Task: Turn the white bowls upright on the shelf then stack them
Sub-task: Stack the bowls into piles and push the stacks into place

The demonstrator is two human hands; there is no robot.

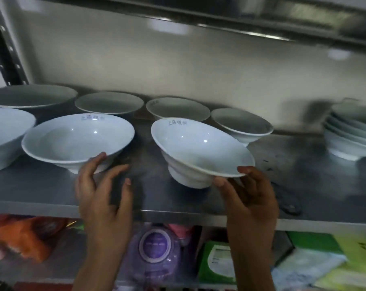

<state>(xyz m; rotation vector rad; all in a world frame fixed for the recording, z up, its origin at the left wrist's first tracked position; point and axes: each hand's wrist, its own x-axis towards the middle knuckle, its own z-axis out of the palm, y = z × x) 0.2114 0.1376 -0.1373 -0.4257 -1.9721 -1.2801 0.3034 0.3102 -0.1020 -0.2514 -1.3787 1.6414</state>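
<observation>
Steel shelf [304, 171] holds upright bowls, one stack [350, 135] begun at right; right hand [251, 196] grip pinches a tilted bowl [198, 148], left hand [102, 185] spread wide; most stacking remains

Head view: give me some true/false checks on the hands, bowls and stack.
1. The right hand grips the rim of a tilted bowl. True.
2. The left hand holds a bowl in the air. False: its fingers are spread, one fingertip touching the outside of the front bowl, which sits on the shelf.
3. A stack of bowls stands at the right end of the shelf. True.
4. The bowls near the hands are upside down. False: their openings face up.
</observation>
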